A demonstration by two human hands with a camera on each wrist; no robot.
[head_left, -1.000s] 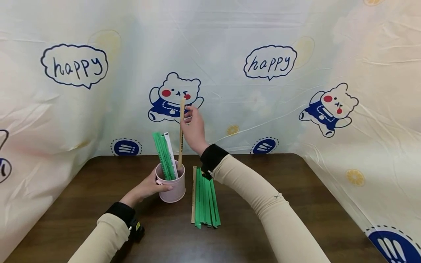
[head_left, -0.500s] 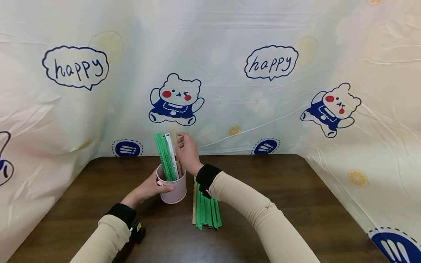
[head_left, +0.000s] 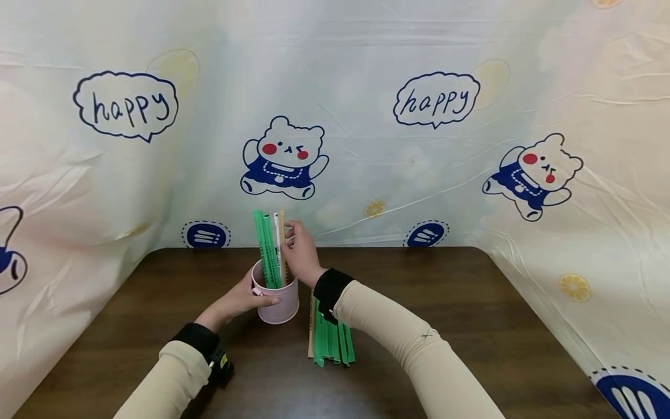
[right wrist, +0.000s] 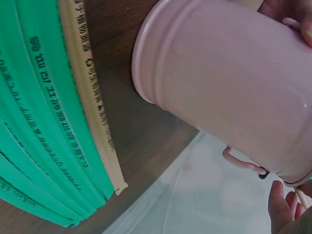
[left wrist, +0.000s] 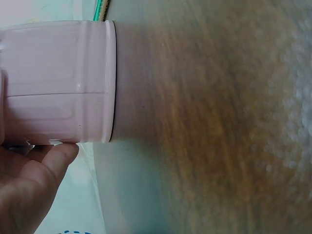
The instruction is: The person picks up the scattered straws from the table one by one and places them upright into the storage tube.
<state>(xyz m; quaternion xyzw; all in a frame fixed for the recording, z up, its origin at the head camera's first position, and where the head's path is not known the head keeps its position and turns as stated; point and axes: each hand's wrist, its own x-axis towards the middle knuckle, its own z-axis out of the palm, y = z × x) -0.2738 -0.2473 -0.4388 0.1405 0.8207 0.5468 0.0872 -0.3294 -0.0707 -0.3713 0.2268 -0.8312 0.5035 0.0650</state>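
A pink pail (head_left: 278, 305) stands on the table, gripped at its left side by my left hand (head_left: 239, 299), the thumb lying across its front. In the left wrist view, part of that hand (left wrist: 34, 180) shows against the pail wall. Several green wrapped straws (head_left: 268, 250), a white one (head_left: 277, 233) and a tan wrapped straw (head_left: 283, 241) lean upright in the pail. My right hand (head_left: 302, 251) pinches the tan straw above the rim. In the right wrist view, its fingers (right wrist: 279, 207) show past the pail's rim; the straws' lower ends are hidden inside.
To the right of the pail, a row of green wrapped straws (head_left: 332, 343) lies on the dark wooden table (head_left: 419, 302), with a tan one (right wrist: 92, 97) along its left edge. My right forearm covers its far end. A printed cloth (head_left: 356, 174) hangs behind the table.
My right hand has come down and slightly left with the tan straw, which now sits deeper in the pail beside the white one. My left hand keeps its grip on the pail.
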